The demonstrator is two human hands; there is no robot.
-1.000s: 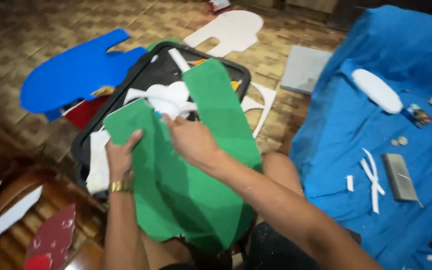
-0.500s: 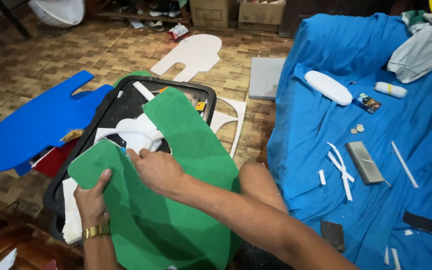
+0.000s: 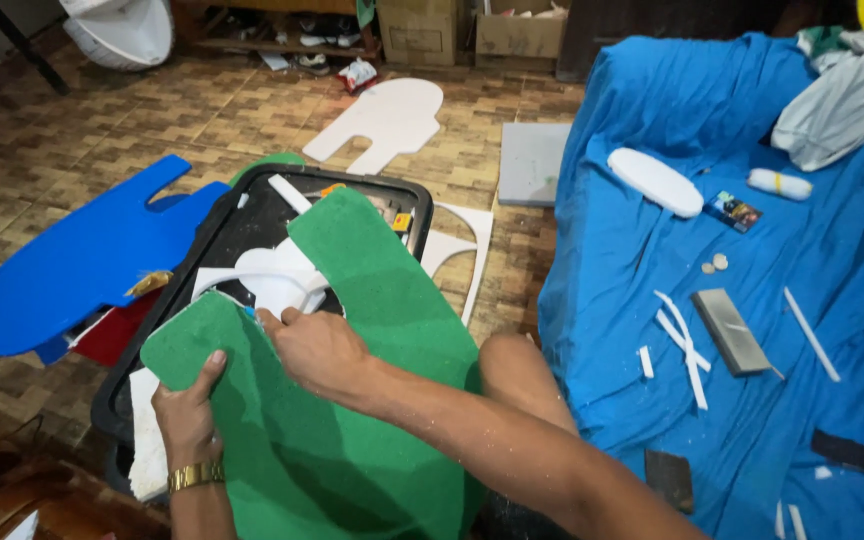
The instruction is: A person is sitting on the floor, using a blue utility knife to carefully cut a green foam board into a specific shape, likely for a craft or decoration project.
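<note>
Over the black tray (image 3: 207,240), the left hand (image 3: 187,415) clamps its grip on the green foam sheet (image 3: 352,400); the right hand (image 3: 317,350) pinches the sheet's notch edge. White foam pieces (image 3: 272,280) lie beneath. Pulling the notch hard could tear the soft sheet, I judge.

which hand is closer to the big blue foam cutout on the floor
Left. The left hand grips the green foam sheet's left edge, toward the big blue foam cutout; the right hand sits farther right.
</note>
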